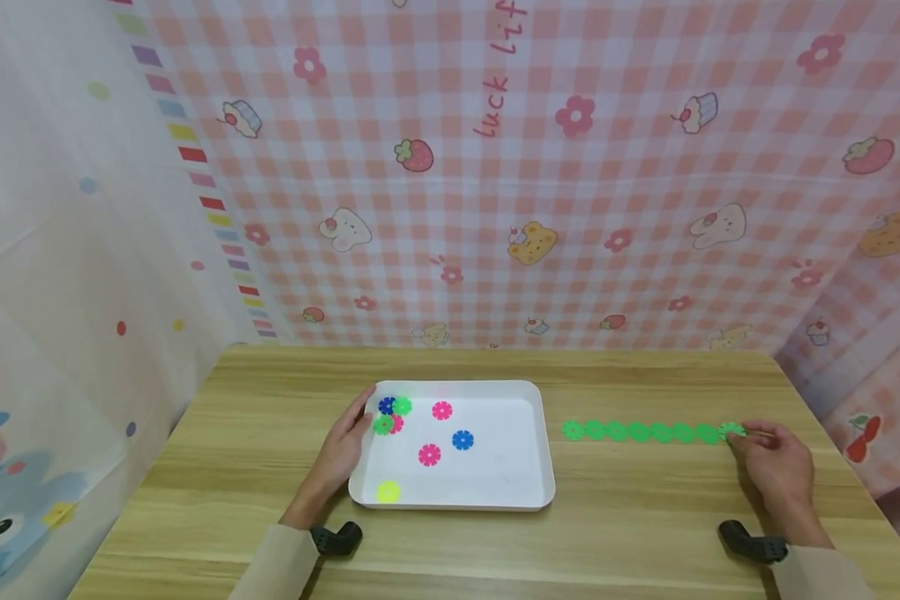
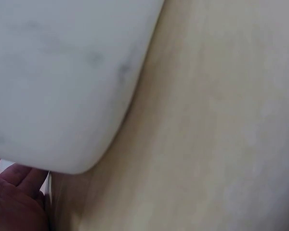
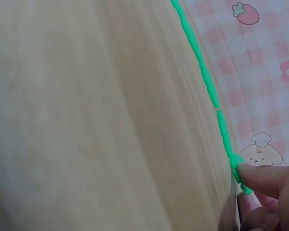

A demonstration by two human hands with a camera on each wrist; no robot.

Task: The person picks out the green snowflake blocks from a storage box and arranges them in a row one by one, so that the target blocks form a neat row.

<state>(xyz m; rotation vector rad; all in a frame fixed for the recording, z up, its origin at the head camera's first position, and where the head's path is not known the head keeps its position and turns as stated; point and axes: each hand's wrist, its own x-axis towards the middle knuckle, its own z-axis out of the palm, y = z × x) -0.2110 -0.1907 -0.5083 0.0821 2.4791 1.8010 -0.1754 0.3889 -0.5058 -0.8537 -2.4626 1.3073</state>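
A wooden worktop [image 1: 495, 554] fills the lower part of the head view, and behind it a checked cloth [image 1: 465, 200] with printed strawberries and flowers covers the upper part. At the left side of the frame hangs a white cloth [image 1: 97, 250] with coloured dots.

In the lower middle stands a white tray [image 1: 502, 483]. Inside it, at upper left, a dark blue disc [image 1: 386, 406], two green discs [image 1: 402, 406] and a pink disc [image 1: 397, 425] lie close together; two more pink discs, a blue disc [image 1: 462, 440] and, at lower left, a yellow disc [image 1: 388, 492] lie apart from them. The left hand [image 1: 345, 446] holds the tray at its left edge, the thumb at the rim.

The tray lies between the left hand and the row of green discs [image 1: 638, 431], which extends across the right part of the frame. The right hand [image 1: 780, 462] is at the right end of this row and pinches its last disc [image 1: 731, 429] between thumb and fingers, partly covering it. In the right wrist view, the row runs from the top down to these fingertips at lower right.
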